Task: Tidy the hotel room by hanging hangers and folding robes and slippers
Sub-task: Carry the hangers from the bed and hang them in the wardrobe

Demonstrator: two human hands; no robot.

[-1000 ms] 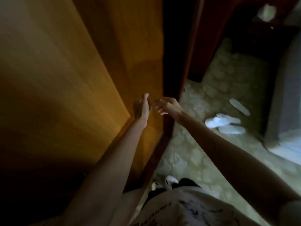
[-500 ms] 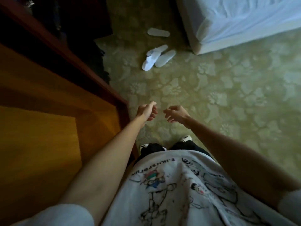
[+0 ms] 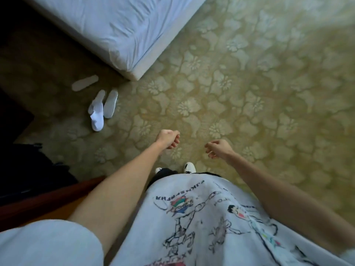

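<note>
white-sheeted bed (image 3: 107, 25) corner far-left | white cloth slippers (image 3: 102, 106) on patterned green carpet (image 3: 249, 83), ahead-left of hands, long axes pointing away, third sole beyond | left hand (image 3: 168, 139) nearer, loosely curled, empty | right hand (image 3: 218, 148) apart, empty

A green-gold carpet (image 3: 249, 77) with a pale raised flower pattern covers the floor across most of the view. At the upper left, the corner of a bed (image 3: 115, 29) juts in, dressed in a creased white sheet that drapes over its pale base. Along the left edge lies a dark, shadowed area whose contents cannot be made out. At the lower left runs a reddish-brown wooden edge (image 3: 48, 198). Below, a white T-shirt (image 3: 201, 227) printed with cartoon drawings and lettering fills the foreground, and two white shoe tips (image 3: 189, 167) show just beyond its hem.
</note>
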